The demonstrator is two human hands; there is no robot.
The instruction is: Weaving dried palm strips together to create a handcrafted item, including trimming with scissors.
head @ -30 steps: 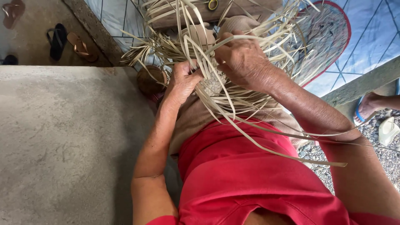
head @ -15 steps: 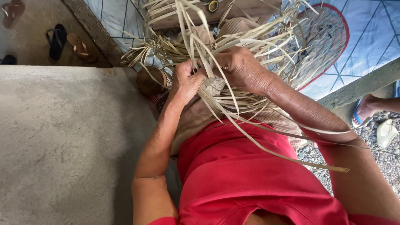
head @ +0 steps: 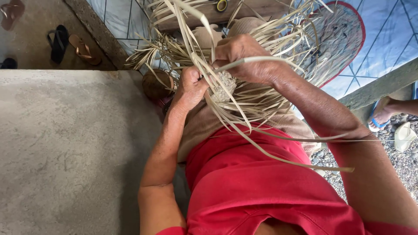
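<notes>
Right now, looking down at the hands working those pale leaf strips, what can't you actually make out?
- Head view: the left hand has its fingertips buried in the strips, so its exact grip is hidden.
- The small woven piece sits between both hands; the right hand covers most of it, so its shape is unclear.
- The strip ends at the top are cut off by the frame edge.
- A foot in a blue sandal is cut off at the right edge.

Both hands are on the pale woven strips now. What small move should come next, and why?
Probably the right hand should draw the bent strip down across the small woven patch, since that strip arches loose over it while the left hand pinches the patch's edge.
</notes>
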